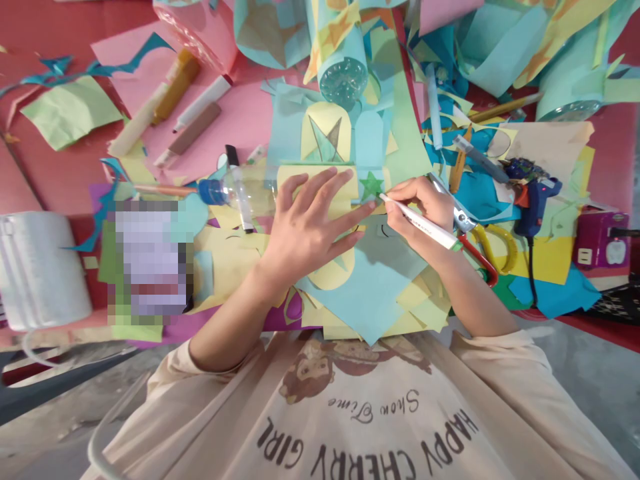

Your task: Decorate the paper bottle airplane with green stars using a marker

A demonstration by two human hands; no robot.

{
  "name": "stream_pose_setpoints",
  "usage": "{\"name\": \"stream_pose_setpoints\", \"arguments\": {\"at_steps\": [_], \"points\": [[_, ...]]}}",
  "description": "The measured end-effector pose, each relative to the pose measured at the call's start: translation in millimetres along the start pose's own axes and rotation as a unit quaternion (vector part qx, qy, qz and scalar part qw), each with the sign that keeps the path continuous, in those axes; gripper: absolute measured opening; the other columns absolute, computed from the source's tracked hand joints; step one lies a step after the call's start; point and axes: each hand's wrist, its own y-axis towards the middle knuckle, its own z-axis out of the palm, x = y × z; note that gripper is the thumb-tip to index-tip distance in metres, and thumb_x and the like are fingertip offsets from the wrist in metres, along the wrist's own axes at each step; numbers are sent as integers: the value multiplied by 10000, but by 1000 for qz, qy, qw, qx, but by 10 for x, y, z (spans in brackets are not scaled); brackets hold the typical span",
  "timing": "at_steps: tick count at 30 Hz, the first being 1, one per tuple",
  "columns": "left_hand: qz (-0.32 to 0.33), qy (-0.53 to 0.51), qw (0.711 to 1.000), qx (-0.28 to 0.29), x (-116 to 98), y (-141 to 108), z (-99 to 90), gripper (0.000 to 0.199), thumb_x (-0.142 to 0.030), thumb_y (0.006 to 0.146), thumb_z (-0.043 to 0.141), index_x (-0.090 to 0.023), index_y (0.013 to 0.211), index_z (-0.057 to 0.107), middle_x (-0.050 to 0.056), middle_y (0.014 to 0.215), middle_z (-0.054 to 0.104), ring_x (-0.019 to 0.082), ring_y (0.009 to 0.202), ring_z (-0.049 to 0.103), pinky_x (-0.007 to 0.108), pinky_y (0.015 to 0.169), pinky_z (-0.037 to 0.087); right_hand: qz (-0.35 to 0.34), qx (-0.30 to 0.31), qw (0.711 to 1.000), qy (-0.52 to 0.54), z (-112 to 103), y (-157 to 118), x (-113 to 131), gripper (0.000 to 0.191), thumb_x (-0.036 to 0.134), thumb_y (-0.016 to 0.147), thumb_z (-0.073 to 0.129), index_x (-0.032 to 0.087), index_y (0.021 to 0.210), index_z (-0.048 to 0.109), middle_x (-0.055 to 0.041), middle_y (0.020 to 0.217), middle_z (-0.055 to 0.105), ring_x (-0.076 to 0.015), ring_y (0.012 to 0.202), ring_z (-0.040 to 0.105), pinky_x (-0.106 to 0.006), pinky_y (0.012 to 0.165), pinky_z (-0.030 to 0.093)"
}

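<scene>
Head view, two bare hands above a red table (45,170): from afar, I am seeing the right hand (425,203) pinching a white marker (425,227), thumb and fingers closing snugly about its barrel. The marker's tip is pointing leftward from this grip, reaching the lower right edge of a green star (371,185); whether it is touching the star, I cannot tell. The star is lying just left of the right fingertips, on pale paper. Farther left of the grip, the left hand (317,230) is resting palm down over pale yellow paper (290,175), its fingers spreading apart and grasping nothing. Left of that hand, a clear bottle (260,193) is lying on its side, its blue cap (213,191) facing away from the grip. Just beyond the left fingertips, a yellow panel (311,123) is showing another star. Immediately right of the grip, scissors (463,219) are lying partly hidden by the right hand; farther right, a blue glue gun (533,210) is trailing its cord toward the person
</scene>
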Motion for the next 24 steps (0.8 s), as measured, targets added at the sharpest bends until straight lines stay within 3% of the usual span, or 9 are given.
{"name": "stream_pose_setpoints", "arguments": {"at_steps": [24], "points": [[14,20,1000,-19,12,-7,19,423,-394,874,557,-421,1289,479,64,1406,458,303,1284,447,504,1008,333,-5,-24,1000,5,9,2,0,78,240,791,599,220,764,529,29,725,635,-86,630,586,-240,593,506]]}}
